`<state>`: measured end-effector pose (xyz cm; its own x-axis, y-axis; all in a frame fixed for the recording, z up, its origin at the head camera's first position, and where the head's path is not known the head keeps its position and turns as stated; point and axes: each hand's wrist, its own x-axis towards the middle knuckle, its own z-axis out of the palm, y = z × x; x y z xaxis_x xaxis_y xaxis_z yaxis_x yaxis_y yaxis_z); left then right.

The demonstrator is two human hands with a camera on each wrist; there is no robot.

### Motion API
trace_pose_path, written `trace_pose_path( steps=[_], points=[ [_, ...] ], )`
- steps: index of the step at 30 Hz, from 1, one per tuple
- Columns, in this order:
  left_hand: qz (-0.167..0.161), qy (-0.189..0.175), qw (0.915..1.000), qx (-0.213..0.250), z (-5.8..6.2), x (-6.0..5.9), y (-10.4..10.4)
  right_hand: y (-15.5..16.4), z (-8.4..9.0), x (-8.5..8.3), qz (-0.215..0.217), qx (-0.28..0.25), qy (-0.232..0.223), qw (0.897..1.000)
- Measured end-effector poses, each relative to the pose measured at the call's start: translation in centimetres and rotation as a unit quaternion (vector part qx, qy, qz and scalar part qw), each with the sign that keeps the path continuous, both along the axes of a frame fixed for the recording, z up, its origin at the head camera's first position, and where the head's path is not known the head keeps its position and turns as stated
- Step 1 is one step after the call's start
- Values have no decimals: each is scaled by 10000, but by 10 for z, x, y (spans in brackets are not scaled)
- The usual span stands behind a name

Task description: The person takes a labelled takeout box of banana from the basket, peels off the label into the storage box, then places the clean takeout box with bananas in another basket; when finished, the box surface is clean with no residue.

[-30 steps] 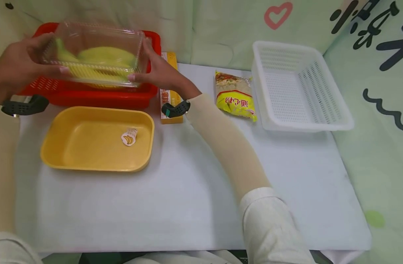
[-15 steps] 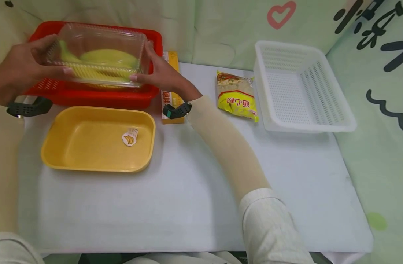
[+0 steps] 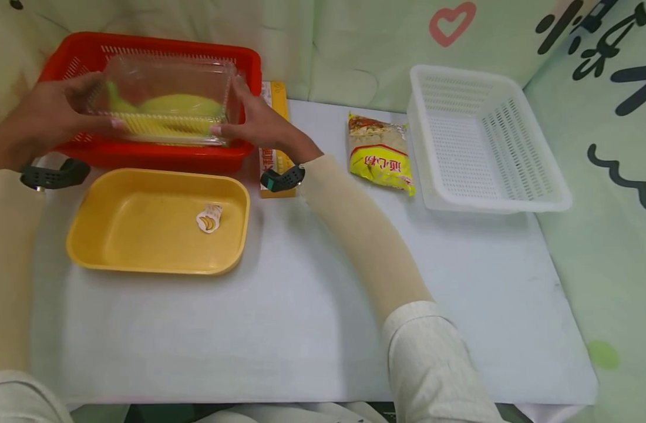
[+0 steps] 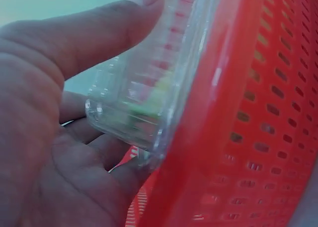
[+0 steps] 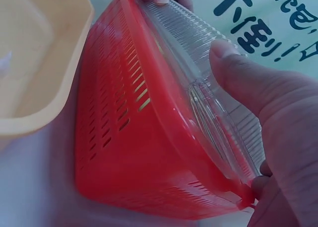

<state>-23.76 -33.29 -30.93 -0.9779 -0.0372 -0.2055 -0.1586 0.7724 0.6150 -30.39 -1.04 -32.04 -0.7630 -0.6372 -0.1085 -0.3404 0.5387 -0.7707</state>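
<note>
Both hands hold a clear plastic box with yellow-green fruit, looking like bananas, showing through it. The left hand grips the box's left end, thumb along the near side and other fingers round the far side. At the opposite end, the right hand pinches it likewise, with the thumb on the near side in the right wrist view. The box sits level within the mouth of a red perforated basket. In the left wrist view, the clear wall lies right against the basket's red rim.
In front of the basket stands a yellow tray, a small banana sticker inside it. A yellow-and-white carton lies to the basket's right. Farther right are a yellow food bag and a white perforated basket. A printed curtain hangs behind.
Both hands have lowered the clear box a little toward the near side and into the red basket; more of the basket's back rim shows above it. The grip stays the same.
</note>
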Motion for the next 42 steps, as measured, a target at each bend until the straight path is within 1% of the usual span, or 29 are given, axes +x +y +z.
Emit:
trace_pose_path(
  steps=[2, 5, 9, 14, 17, 21, 23, 29, 31, 35, 39, 41, 42],
  points=[
    [-8, -32, 10000, 50, -2, 0, -1, -1, -1, 0, 61, 194, 102, 9997],
    [0, -42, 10000, 11, -5, 0, -2, -5, -2, 0, 181, 652, 422, 9968],
    [-84, -66, 9998, -190, -5, 0, -1, -8, -2, -1, 234, 1245, 792, 9888],
    [-283, -225, 9991, -210, -3, 1, -1, -12, -3, -2, 297, 1670, 1026, 9802],
    [-336, -294, 9988, -215, -3, 1, -2, -12, -4, -2, 328, 1702, 1132, 9783],
    [-303, -380, 9985, -239, -5, 2, -2, -12, -3, -1, 357, 1738, 1115, 9778],
    [-297, -400, 9984, -259, -6, 2, -1, -12, -3, 0, 357, 1840, 1080, 9763],
    [-513, -249, 9973, -463, -4, -6, 0, -13, -3, -3, 296, 2123, 1158, 9699],
    [-529, -224, 9974, -437, -4, -6, 0, -11, -3, -3, 275, 2081, 1181, 9706],
    [-374, -277, 9983, -340, -4, -5, 2, -9, -5, -3, 192, 1945, 1123, 9743],
    [-119, -352, 9990, -262, -3, -6, 7, -7, -7, -2, 107, 1844, 1101, 9766],
    [81, -399, 9989, -239, -1, -8, 9, -4, -7, -1, 95, 1680, 1120, 9794],
    [193, -382, 9988, -255, 0, -8, 10, -3, -7, -2, 122, 1451, 1178, 9823]
  ],
)
